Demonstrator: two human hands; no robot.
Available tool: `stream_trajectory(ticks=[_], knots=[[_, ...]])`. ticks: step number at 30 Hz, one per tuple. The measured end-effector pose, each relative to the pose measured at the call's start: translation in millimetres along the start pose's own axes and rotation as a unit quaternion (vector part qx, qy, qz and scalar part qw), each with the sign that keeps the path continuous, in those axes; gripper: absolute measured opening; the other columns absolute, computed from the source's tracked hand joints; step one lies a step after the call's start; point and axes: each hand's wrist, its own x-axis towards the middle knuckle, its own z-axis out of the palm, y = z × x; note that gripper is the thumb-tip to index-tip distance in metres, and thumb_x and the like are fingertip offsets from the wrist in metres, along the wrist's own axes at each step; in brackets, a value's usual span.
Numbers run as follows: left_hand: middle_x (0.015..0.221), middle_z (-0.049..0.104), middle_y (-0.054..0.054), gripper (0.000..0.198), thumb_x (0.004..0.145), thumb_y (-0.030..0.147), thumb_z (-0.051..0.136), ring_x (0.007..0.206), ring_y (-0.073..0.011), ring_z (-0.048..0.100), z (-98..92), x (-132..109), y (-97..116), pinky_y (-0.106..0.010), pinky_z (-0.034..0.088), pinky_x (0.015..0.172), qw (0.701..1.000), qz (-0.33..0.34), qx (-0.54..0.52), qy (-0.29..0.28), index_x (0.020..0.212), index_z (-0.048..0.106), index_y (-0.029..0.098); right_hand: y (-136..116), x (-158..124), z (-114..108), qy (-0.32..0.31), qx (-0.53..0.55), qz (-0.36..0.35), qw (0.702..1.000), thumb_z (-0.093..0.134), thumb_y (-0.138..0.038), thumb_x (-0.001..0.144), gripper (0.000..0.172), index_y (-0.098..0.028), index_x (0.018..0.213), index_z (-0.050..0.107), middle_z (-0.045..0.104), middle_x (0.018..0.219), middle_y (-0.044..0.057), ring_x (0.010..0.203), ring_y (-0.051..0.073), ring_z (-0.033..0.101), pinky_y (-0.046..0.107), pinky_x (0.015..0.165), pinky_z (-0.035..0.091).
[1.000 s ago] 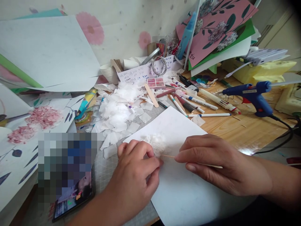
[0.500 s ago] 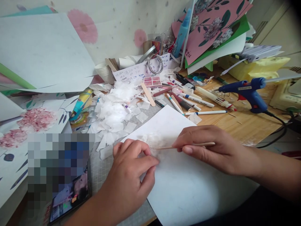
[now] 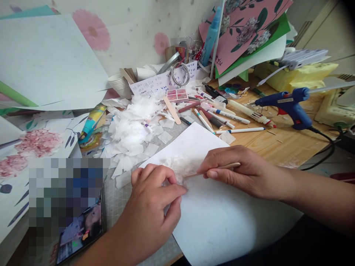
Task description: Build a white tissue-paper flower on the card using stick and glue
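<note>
In my right hand is a thin wooden stick, pinched between thumb and fingers. Its tip points left, into a ruffled cluster of white tissue paper on a white paper sheet. My left hand rests over the sheet's left edge, thumb and index finger brought together. A thin, translucent scrap of tissue shows at those fingertips, beside the stick's tip; the fingers partly hide it.
Loose white tissue squares are heaped behind my left hand. Several markers and a wooden craft stick lie beyond the sheet. A blue glue gun stands at right, its cord trailing off. At lower left lies a phone.
My right hand has moved left with the stick, whose tip now tilts down beside the left fingertips. My left hand stays nearly in place. The whole view has shifted slightly.
</note>
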Motion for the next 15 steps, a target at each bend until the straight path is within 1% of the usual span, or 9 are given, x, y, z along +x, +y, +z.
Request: stream_trajectory(ticks=[6, 10, 12, 15], knots=[[0.088, 0.054, -0.001, 0.027, 0.076, 0.010, 0.050, 0.086, -0.0217, 0.046, 0.2, -2, 0, -0.041, 0.029, 0.075, 1.000, -0.004, 0.003, 0.000, 0.083, 0.067, 0.030, 2, 2, -1, 0.013, 0.006, 0.041, 0.999, 0.051, -0.021, 0.089, 0.019, -0.013, 0.092, 0.067, 0.065, 0.082, 0.003, 0.072, 0.010, 0.059, 0.020, 0.066, 0.045], [0.088, 0.054, -0.001, 0.027, 0.076, 0.010, 0.050, 0.087, -0.0217, 0.046, 0.4, -1, 1, -0.041, 0.029, 0.075, 1.000, -0.006, 0.004, -0.003, 0.083, 0.067, 0.030, 4, 1, -2, 0.030, 0.062, 0.084, 0.994, 0.053, -0.025, 0.088, 0.019, -0.012, 0.089, 0.067, 0.066, 0.078, 0.004, 0.071, 0.013, 0.059, 0.021, 0.063, 0.046], [0.089, 0.055, -0.001, 0.028, 0.077, 0.009, 0.049, 0.087, -0.0216, 0.046, -0.3, 0, 1, -0.041, 0.029, 0.075, 1.000, -0.004, -0.002, 0.001, 0.082, 0.067, 0.029, 7, 0, -4, 0.055, 0.103, 0.094, 0.989, 0.055, -0.027, 0.087, 0.019, -0.013, 0.087, 0.067, 0.066, 0.074, 0.004, 0.069, 0.013, 0.060, 0.022, 0.063, 0.046], [0.089, 0.055, -0.001, 0.028, 0.076, 0.007, 0.048, 0.086, -0.0209, 0.047, -2.0, 0, 2, -0.041, 0.029, 0.075, 1.000, 0.000, -0.015, 0.018, 0.080, 0.067, 0.028, 14, -2, -10, 0.120, 0.158, 0.080, 0.977, 0.058, -0.031, 0.086, 0.018, -0.016, 0.086, 0.066, 0.065, 0.073, 0.003, 0.068, 0.014, 0.060, 0.025, 0.064, 0.046]])
